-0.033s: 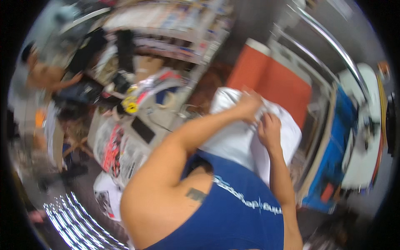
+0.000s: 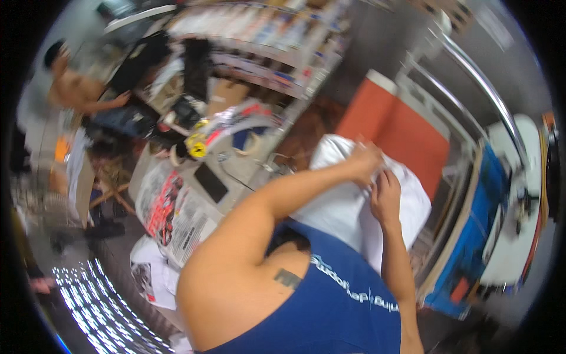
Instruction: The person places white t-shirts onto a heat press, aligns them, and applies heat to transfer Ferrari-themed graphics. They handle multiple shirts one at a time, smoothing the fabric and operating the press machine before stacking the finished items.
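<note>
A white cloth garment (image 2: 333,203) lies bunched in front of me, its far part against an orange-red board (image 2: 407,127). My left hand (image 2: 367,162) reaches across from the left and grips the cloth with bent fingers, slightly blurred. Close beside it, my right hand (image 2: 386,192) has its fingers pinched on the same cloth. The two hands nearly touch, and the fold between their fingertips is partly hidden.
On the left table are a dark phone (image 2: 211,183), a yellow tape roll (image 2: 196,145) and a printed plastic bag (image 2: 171,206). Stacked shelves (image 2: 253,41) stand behind. A metal rail (image 2: 480,79) and blue-covered frame (image 2: 471,224) flank the right. Another person (image 2: 82,94) works far left.
The whole view has shifted slightly, so the scene sits a little farther right and lower. Both hands stay at the white garment.
</note>
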Action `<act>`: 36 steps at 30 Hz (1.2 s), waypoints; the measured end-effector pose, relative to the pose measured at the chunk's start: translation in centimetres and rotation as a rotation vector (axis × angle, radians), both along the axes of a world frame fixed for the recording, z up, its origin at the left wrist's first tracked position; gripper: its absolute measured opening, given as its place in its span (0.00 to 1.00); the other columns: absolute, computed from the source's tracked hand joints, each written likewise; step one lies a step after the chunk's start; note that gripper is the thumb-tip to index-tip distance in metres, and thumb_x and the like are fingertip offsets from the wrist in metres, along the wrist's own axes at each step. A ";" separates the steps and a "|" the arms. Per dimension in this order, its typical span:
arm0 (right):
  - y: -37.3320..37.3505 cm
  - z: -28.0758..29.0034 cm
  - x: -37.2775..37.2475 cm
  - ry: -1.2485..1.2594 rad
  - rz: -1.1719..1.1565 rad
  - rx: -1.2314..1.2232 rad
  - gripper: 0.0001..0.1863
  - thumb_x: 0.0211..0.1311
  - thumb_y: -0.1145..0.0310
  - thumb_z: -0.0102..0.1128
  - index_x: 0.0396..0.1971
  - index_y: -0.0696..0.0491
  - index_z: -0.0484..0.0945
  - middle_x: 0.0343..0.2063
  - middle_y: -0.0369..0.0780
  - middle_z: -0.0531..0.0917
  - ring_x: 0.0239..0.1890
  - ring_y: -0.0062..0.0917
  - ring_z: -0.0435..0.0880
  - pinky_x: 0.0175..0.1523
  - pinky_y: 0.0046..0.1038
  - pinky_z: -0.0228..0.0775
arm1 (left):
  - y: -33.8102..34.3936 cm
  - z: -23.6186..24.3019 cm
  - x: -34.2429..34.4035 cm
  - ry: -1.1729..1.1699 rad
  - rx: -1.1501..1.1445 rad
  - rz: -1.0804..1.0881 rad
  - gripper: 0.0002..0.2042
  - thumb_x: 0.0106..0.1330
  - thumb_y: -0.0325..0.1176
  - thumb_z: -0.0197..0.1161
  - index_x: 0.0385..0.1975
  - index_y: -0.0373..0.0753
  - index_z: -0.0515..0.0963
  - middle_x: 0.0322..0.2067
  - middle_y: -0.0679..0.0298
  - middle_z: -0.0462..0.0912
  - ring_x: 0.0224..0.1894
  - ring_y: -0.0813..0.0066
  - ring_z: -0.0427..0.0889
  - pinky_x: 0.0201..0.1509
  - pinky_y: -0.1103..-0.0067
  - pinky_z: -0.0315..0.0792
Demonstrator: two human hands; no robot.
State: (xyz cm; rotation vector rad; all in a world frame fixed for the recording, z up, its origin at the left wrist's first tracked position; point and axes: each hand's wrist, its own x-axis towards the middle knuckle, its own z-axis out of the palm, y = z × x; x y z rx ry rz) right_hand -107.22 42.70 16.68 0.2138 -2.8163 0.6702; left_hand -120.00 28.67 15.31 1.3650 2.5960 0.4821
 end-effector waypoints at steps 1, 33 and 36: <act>-0.9 -0.3 -0.9 0.080 -0.034 0.026 0.23 0.58 0.73 0.60 0.53 0.65 0.77 0.57 0.56 0.78 0.61 0.53 0.74 0.70 0.50 0.62 | -0.2 0.4 -0.6 -0.030 0.030 -0.010 0.38 0.38 0.51 0.82 0.55 0.47 0.82 0.59 0.57 0.78 0.68 0.50 0.69 0.73 0.33 0.46; -5.3 -2.6 -6.8 0.056 -0.556 0.287 0.16 0.52 0.68 0.66 0.39 0.56 0.73 0.46 0.50 0.77 0.54 0.49 0.72 0.60 0.50 0.62 | -53.1 16.3 -42.2 0.617 0.014 1.017 0.06 0.55 0.33 0.74 0.32 0.42 0.89 0.55 0.64 0.83 0.64 0.60 0.76 0.67 0.55 0.68; -5.4 -2.4 -6.8 0.056 -0.549 0.291 0.16 0.52 0.68 0.66 0.39 0.56 0.73 0.47 0.50 0.77 0.54 0.49 0.72 0.60 0.50 0.62 | -53.2 16.6 -41.8 0.562 0.085 1.041 0.04 0.55 0.31 0.75 0.29 0.43 0.86 0.53 0.63 0.83 0.61 0.57 0.78 0.65 0.60 0.70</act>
